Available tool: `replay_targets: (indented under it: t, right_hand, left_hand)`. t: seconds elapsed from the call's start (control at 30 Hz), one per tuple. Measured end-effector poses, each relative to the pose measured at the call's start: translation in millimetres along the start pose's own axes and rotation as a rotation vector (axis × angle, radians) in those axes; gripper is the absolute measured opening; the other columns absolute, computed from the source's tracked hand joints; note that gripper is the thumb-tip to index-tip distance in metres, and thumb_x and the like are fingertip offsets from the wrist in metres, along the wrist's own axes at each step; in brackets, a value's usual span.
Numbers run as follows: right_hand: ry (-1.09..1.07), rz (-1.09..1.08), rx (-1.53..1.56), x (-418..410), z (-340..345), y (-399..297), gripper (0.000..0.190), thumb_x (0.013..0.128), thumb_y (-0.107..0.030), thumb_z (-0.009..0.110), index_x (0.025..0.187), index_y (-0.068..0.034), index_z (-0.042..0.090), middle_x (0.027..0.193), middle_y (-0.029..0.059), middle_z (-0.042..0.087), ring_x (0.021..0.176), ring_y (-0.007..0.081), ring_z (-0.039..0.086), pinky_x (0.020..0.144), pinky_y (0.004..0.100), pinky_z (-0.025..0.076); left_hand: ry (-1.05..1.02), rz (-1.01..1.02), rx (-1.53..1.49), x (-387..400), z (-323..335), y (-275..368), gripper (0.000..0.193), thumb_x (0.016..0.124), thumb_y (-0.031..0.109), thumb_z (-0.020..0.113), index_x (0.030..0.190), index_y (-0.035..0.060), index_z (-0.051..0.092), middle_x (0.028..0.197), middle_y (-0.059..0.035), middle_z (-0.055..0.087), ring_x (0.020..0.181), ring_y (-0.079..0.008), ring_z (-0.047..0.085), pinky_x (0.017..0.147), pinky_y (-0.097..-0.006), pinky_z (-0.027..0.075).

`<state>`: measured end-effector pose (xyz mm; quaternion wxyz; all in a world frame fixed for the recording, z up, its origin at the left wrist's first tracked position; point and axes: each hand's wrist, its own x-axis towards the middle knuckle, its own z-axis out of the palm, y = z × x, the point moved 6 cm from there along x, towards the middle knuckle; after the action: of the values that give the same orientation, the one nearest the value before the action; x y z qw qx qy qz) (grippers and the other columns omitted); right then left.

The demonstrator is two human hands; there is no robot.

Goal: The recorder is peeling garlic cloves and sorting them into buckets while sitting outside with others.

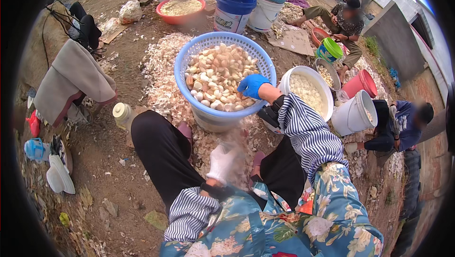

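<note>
A blue perforated plastic basket full of garlic cloves rests on a bucket in front of me. My right hand, in a blue glove, reaches over the basket's right rim, its fingers at the cloves; whether it grips one is hidden. Low between my knees is my left hand, in a white glove and blurred, so its fingers and anything in them cannot be made out. Just right of the basket stands a white bucket holding pale peeled cloves.
Garlic skins cover the ground around the basket. Behind it stand a blue bucket and a red basin of cloves. Right are a leaning white bucket and seated people. A lidded jar stands by my left knee.
</note>
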<state>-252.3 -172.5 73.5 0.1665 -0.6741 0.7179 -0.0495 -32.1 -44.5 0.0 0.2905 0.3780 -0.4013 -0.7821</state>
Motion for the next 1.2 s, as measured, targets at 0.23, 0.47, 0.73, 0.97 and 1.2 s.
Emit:
replay_targets:
  t: [0.23, 0.47, 0.73, 0.97, 1.2]
  right_hand:
    - [0.024, 0.107, -0.100, 15, 11, 16, 0.021, 0.070, -0.017, 0.061, 0.089, -0.013, 0.069, 0.087, 0.0135, 0.065, 0.080, 0.0324, 0.062, 0.074, 0.0392, 0.050]
    - [0.173, 0.172, 1.303, -80, -27, 4, 0.028, 0.086, -0.007, 0.050, 0.112, -0.001, 0.059, 0.083, 0.0007, 0.064, 0.065, 0.0035, 0.053, 0.054, 0.0154, 0.038]
    - [0.029, 0.196, 1.688, -165, 59, -35, 0.035, 0.083, -0.012, 0.058, 0.114, 0.005, 0.054, 0.106, 0.0074, 0.061, 0.081, 0.0085, 0.056, 0.072, 0.0172, 0.045]
    - [0.049, 0.333, 1.874, -174, 111, -44, 0.032, 0.082, -0.009, 0.058, 0.110, 0.006, 0.057, 0.108, 0.0093, 0.061, 0.089, 0.0114, 0.059, 0.077, 0.0186, 0.046]
    - [0.012, 0.409, 1.706, -171, 122, -45, 0.026, 0.082, -0.011, 0.060, 0.104, 0.002, 0.062, 0.096, 0.0072, 0.065, 0.082, 0.0107, 0.059, 0.072, 0.0187, 0.046]
  left_hand:
    - [0.009, -0.008, 0.023, -7, 0, 10, 0.020, 0.077, 0.011, 0.065, 0.089, -0.0040, 0.059, 0.075, -0.0083, 0.064, 0.064, -0.0120, 0.060, 0.058, -0.0246, 0.049]
    - [-0.009, 0.036, -0.109, -5, 0, 12, 0.019, 0.079, 0.007, 0.063, 0.095, -0.0023, 0.057, 0.083, -0.0101, 0.064, 0.071, -0.0151, 0.063, 0.064, -0.0250, 0.051]
    - [0.030, 0.373, -0.170, -14, -1, 37, 0.022, 0.081, -0.002, 0.058, 0.103, -0.0015, 0.057, 0.094, -0.0078, 0.064, 0.083, -0.0114, 0.059, 0.075, -0.0234, 0.047]
    - [-0.061, 0.274, -0.121, -32, 18, 38, 0.024, 0.078, -0.005, 0.061, 0.101, -0.0034, 0.059, 0.098, -0.0119, 0.063, 0.089, -0.0154, 0.060, 0.081, -0.0266, 0.048]
    - [-0.116, 0.738, 0.438, -32, 17, 41, 0.022, 0.078, -0.008, 0.060, 0.099, -0.0032, 0.060, 0.094, -0.0098, 0.064, 0.085, -0.0144, 0.061, 0.077, -0.0256, 0.049]
